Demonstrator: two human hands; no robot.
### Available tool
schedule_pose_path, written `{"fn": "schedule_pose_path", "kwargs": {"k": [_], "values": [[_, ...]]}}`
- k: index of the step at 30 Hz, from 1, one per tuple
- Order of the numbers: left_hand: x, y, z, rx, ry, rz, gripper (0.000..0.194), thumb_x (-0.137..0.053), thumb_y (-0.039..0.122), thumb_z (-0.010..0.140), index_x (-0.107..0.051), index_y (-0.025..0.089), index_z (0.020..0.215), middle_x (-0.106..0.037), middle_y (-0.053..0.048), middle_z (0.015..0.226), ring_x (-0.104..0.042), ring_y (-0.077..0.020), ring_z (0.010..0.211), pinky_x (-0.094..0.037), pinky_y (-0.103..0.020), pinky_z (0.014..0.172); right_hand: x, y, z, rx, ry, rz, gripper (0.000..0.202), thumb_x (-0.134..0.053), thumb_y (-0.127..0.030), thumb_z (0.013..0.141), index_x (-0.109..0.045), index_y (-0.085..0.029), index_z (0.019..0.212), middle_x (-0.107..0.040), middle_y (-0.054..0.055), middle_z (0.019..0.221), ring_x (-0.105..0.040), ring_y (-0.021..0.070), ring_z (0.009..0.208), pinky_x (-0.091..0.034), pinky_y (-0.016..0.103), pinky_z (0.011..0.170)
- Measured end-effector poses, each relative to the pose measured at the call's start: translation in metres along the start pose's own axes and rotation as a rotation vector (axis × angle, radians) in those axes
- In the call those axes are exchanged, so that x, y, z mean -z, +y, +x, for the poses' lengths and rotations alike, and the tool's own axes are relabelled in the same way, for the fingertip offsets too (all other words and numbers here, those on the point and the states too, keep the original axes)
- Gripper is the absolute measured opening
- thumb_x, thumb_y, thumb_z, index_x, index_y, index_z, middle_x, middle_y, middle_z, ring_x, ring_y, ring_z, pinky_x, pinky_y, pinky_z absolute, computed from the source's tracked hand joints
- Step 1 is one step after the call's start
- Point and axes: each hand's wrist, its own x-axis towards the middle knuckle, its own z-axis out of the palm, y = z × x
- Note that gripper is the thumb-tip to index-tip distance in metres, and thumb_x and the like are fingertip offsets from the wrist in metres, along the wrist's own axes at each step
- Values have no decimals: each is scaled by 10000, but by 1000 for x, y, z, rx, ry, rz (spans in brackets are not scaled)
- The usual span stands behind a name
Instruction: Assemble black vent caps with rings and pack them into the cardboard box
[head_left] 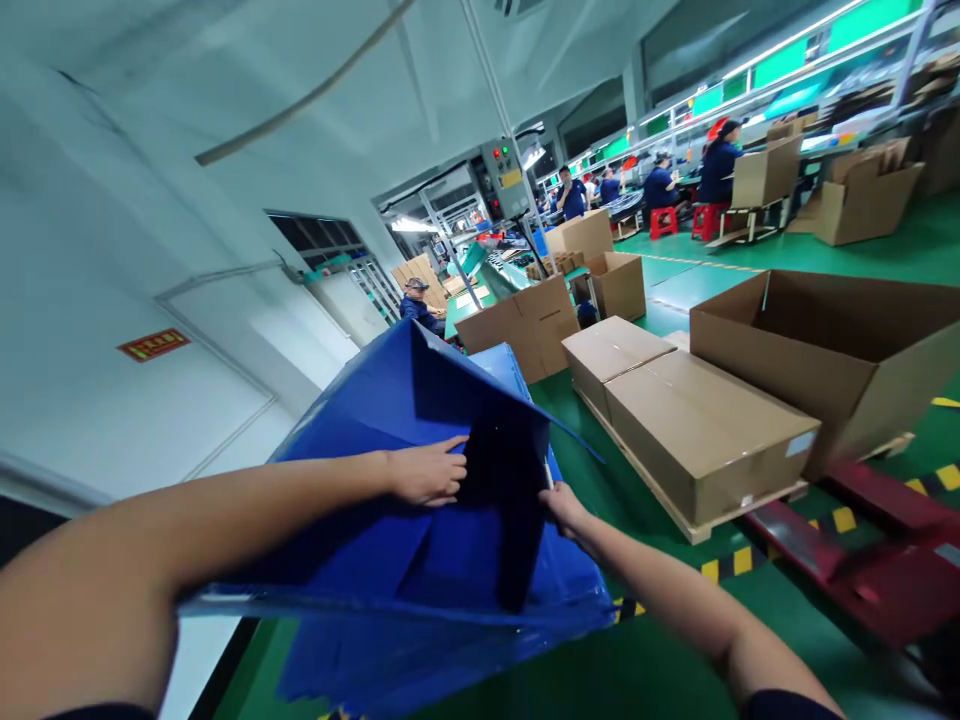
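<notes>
A blue plastic box [352, 420] with thin, sheet-like walls stands in front of me, its inside partly in dark shadow. My left hand [431, 472] reaches into it over the near left side. The index finger points forward, the other fingers are loosely bent, and I see nothing held. At the right side, my right hand [566, 508] is closed on the edge of the box wall, where a small white strip shows above the fingers. More blue sheet material [360, 660] lies below the box.
Taped cartons [705, 420] sit on a wooden pallet [694, 532] to the right, beside a large open carton [787, 350]. A red pallet jack [877, 560] stands at lower right. Co-workers [720, 165] sit along the far workbenches. A white wall [90, 260] rises at left.
</notes>
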Motion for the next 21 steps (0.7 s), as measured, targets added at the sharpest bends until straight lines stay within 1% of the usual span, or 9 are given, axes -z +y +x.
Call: {"fn": "schedule_pose_path", "kwargs": {"k": [5,8,9,11,12,14,16,18,21], "values": [[73,14,-63,560,-61,-14,306,-456,226,923,-610,125,678,-561,-91,846,-546,-230,952,-188,-650,1145,64,-15,-25,-3,2,154,167,-481,-87,598,-336,-168,605,-308,-24,507,-255,69,408,-141,226,412],[75,47,-103,918,-117,44,163,-575,195,798,-713,133,856,-548,-169,1294,-441,-369,1322,-253,-652,1126,72,-24,-34,32,-36,167,193,-531,-81,620,-354,-157,626,-321,-32,522,-268,59,413,-159,215,418],[69,61,-114,1071,-104,59,372,-606,157,747,-730,160,1098,-388,-175,1514,-290,-422,1449,-283,-638,1121,68,-27,-36,40,-47,159,203,-540,-78,635,-354,-159,627,-316,-35,513,-266,60,407,-155,217,416],[53,87,-133,1484,-38,-40,927,-621,113,722,-349,206,1603,-28,-221,1657,-182,-476,1498,-401,-553,1065,55,-31,-36,32,-31,115,226,-543,-91,682,-338,-171,629,-293,-41,487,-244,65,388,-135,227,409],[46,98,-142,1681,-30,-154,1027,-602,126,767,-110,174,1667,-35,-285,1637,-280,-479,1461,-443,-500,1026,46,-33,-35,24,-30,78,233,-552,-120,719,-342,-173,632,-299,-38,480,-250,70,383,-137,230,406],[39,112,-161,1898,-70,-352,895,-479,153,893,-20,57,1654,-311,-340,1531,-502,-432,1318,-455,-429,993,27,-36,-30,36,-43,-34,270,-571,-235,804,-371,-173,633,-338,-19,478,-295,86,386,-171,234,403],[42,118,-185,1947,-75,-365,679,-354,146,959,-257,28,1621,-563,-263,1344,-581,-383,1232,-441,-413,994,10,-41,-19,125,-20,-141,338,-561,-359,858,-411,-165,626,-398,11,501,-351,99,413,-224,234,410],[55,121,-210,1983,102,-276,564,-386,165,978,-476,72,1527,-639,-182,1268,-603,-322,1207,-446,-360,990,-1,-50,-5,228,105,-161,351,-565,-378,849,-437,-157,609,-432,28,525,-385,101,451,-257,230,425],[83,124,-238,2018,499,-284,480,-547,198,951,-597,117,1421,-694,-74,1191,-659,-205,1048,-479,-255,912,-6,-66,14,288,303,-93,276,-589,-350,796,-499,-139,643,-491,45,581,-441,118,514,-288,231,442]]}}
